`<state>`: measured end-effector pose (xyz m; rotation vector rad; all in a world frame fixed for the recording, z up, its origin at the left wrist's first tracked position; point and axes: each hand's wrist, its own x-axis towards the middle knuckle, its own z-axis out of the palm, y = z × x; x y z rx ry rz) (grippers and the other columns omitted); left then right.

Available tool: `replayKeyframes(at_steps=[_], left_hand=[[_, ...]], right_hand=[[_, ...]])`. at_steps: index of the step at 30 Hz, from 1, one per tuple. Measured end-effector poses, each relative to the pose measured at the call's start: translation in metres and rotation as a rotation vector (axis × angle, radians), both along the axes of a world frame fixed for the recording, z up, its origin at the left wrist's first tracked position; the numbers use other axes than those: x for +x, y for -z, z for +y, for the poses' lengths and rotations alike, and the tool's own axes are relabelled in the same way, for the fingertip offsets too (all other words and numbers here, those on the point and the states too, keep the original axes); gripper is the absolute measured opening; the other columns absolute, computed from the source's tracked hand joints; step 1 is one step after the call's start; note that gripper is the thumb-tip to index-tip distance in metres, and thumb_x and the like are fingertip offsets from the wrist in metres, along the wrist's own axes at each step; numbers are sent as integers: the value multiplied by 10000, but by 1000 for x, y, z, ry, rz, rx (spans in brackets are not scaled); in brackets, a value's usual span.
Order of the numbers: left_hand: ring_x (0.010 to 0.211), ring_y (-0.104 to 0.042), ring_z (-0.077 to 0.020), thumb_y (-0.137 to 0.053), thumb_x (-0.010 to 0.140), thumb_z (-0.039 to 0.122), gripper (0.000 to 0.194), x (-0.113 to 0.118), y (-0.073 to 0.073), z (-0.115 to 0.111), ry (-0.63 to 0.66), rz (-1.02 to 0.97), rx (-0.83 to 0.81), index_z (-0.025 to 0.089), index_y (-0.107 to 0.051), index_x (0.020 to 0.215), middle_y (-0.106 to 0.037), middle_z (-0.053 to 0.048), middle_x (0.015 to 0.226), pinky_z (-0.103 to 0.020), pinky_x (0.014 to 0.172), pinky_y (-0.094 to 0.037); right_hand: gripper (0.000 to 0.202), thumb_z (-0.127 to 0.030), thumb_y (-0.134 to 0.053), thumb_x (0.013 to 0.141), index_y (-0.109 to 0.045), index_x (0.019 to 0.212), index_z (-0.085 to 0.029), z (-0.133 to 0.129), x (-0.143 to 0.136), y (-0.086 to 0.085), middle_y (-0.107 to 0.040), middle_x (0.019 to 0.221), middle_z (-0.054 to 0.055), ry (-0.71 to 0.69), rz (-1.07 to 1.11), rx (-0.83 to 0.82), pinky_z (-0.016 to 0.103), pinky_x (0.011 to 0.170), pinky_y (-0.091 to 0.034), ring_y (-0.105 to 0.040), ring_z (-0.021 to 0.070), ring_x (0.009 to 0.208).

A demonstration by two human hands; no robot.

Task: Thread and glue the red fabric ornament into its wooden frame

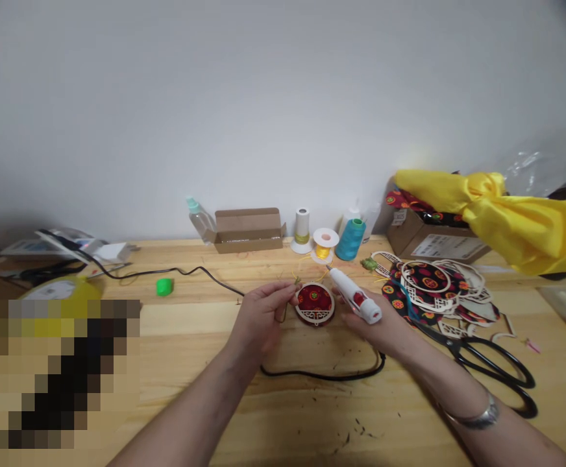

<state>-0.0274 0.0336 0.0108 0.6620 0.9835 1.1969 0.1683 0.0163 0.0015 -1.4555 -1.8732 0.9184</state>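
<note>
A round ornament (316, 303) of dark red patterned fabric in a pale wooden lattice frame is between my two hands, low over the wooden table. My left hand (266, 314) pinches at its upper left rim, where a small greenish cord end shows. In my right hand (368, 324) is a white glue gun (354, 292), its nozzle pointing up and left beyond the ornament's upper right edge. The right fingers are partly hidden beneath the gun. Thin yellow cord lies behind the ornament. A black cable (322, 375) loops in front of my hands to the gun's handle.
Spools of thread, including a blue cone (350, 240), stand along the wall near an open cardboard box (248, 232). To the right lie fabric pieces with wooden frames (431, 285) and black scissors (492, 363). A green cap-like object (164, 287) sits left. The lower left is pixelated.
</note>
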Motion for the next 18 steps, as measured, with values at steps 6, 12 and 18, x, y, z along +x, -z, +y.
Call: replayKeyframes(at_steps=[6, 12, 18], left_hand=[[589, -581, -106, -723, 546, 158, 108, 2, 3, 0, 11, 3, -32, 93, -700, 630, -689, -71, 651, -191, 556, -433], [585, -592, -111, -718, 551, 152, 110, 3, 2, -1, 19, -1, -43, 87, -697, 638, -694, -75, 663, -207, 584, -454], [546, -593, -106, -732, 533, 153, 127, -1, -1, -1, 31, 11, -87, 84, -691, 632, -685, -68, 635, -219, 584, -468]], right_hand=[[376, -118, -481, 662, -572, 1023, -169, -1, 0, 2, -661, 882, 47, -12, -51, 20, 297, 685, -473, -603, 210, 789], [295, -113, -476, 665, -593, 927, -179, -1, -1, 0, -653, 814, 31, -28, -40, 8, 287, 675, -466, -594, 193, 756], [236, -140, -524, 653, -626, 863, -173, 0, 2, 1, -662, 753, 22, 25, -15, -3, 272, 615, -461, -589, 177, 684]])
